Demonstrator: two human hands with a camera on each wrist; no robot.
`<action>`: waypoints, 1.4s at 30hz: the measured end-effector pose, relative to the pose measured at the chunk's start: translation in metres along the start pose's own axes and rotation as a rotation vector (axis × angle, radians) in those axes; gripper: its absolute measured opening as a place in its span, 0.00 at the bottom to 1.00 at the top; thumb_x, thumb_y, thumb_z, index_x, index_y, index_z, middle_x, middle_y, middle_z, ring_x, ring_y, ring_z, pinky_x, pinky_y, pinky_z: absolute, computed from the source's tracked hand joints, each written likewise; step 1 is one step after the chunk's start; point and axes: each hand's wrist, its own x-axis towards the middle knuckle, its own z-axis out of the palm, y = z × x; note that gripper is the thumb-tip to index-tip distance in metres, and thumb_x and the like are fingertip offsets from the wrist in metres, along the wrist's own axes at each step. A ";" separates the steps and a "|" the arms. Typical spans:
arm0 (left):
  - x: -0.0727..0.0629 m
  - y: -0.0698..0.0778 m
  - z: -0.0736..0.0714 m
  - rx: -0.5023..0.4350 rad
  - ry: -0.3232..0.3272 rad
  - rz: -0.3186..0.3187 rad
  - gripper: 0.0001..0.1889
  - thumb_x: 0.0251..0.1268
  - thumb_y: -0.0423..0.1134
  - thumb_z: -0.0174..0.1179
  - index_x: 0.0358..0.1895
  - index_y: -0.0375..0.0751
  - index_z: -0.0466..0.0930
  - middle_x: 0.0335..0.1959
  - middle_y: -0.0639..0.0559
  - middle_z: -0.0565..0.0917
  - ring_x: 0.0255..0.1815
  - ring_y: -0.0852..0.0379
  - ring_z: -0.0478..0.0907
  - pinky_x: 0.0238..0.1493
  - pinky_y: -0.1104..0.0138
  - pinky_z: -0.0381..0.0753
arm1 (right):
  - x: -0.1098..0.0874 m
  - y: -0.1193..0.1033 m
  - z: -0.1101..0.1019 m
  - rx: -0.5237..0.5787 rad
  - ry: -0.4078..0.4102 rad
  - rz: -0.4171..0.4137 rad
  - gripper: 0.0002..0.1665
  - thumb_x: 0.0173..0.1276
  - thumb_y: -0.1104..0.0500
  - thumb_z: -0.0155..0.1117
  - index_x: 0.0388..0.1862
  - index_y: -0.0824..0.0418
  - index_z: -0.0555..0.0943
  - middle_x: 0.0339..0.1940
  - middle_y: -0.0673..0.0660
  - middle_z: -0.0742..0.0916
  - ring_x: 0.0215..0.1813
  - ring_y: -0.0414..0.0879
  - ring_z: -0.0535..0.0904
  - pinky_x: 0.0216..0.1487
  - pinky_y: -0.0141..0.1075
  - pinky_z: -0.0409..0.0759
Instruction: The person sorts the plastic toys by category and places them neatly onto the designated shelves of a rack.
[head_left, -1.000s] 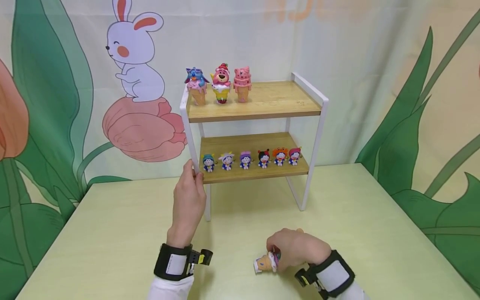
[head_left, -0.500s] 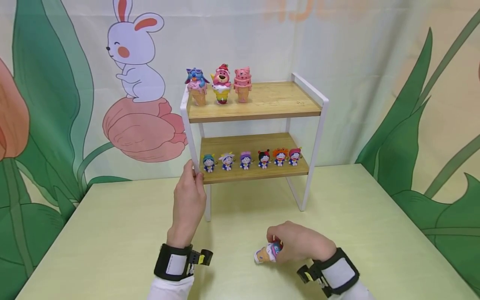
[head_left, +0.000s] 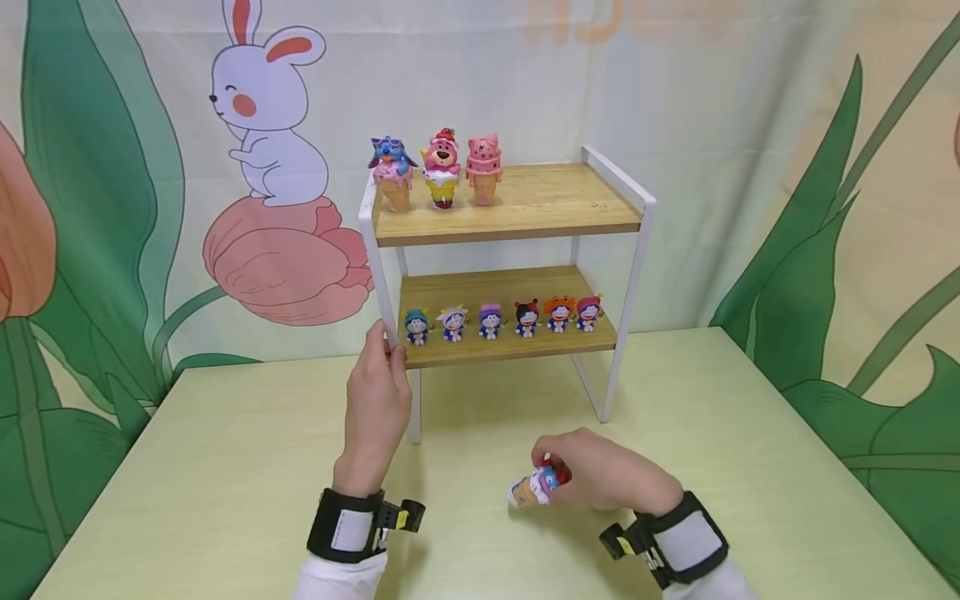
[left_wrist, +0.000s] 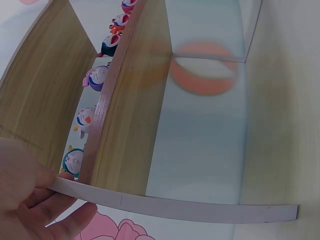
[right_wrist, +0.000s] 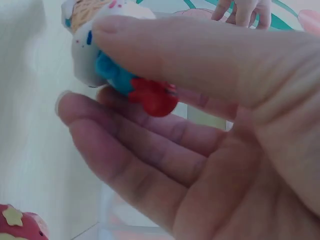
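Note:
My right hand (head_left: 600,471) pinches a small ice-cream-cone figurine (head_left: 534,486) over the front part of the table. It lies tilted, cone end to the left. In the right wrist view the thumb lies across its white swirl, and the figurine (right_wrist: 117,72) shows a blue part and a red top, with the other fingers below. My left hand (head_left: 378,400) grips the white front left leg of a two-tier shelf (head_left: 517,237), level with the lower board. In the left wrist view the fingers (left_wrist: 75,222) wrap the white frame (left_wrist: 200,209).
Three ice-cream-cone figurines (head_left: 442,171) stand at the left of the upper board. A row of several small hatted figurines (head_left: 491,321) lines the lower board. A pink thing with a yellow star (right_wrist: 20,222) shows at the lower left of the right wrist view. A printed curtain (head_left: 480,83) hangs behind.
My right hand has moved away from me, up in the head view, with the cone figurine, which has turned to show more blue and red. The left hand stays on the shelf leg.

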 end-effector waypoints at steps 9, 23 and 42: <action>-0.001 -0.001 0.001 -0.004 -0.008 -0.008 0.17 0.75 0.29 0.49 0.63 0.31 0.64 0.44 0.35 0.80 0.37 0.45 0.81 0.34 0.57 0.85 | -0.005 0.002 -0.005 0.004 0.067 -0.012 0.16 0.59 0.61 0.75 0.42 0.52 0.78 0.31 0.43 0.81 0.35 0.40 0.75 0.37 0.33 0.76; 0.002 0.002 0.001 -0.016 0.003 0.001 0.17 0.74 0.28 0.49 0.63 0.31 0.65 0.44 0.34 0.80 0.39 0.44 0.82 0.36 0.56 0.85 | -0.023 0.002 -0.043 -0.004 0.194 0.031 0.18 0.61 0.62 0.73 0.50 0.60 0.79 0.36 0.47 0.83 0.34 0.41 0.76 0.35 0.32 0.79; -0.001 -0.001 0.000 -0.015 0.007 0.009 0.18 0.74 0.28 0.50 0.63 0.30 0.64 0.42 0.35 0.80 0.35 0.45 0.81 0.33 0.57 0.84 | -0.037 0.007 -0.057 0.004 0.284 -0.019 0.17 0.64 0.61 0.70 0.52 0.62 0.80 0.37 0.47 0.83 0.34 0.40 0.76 0.36 0.32 0.79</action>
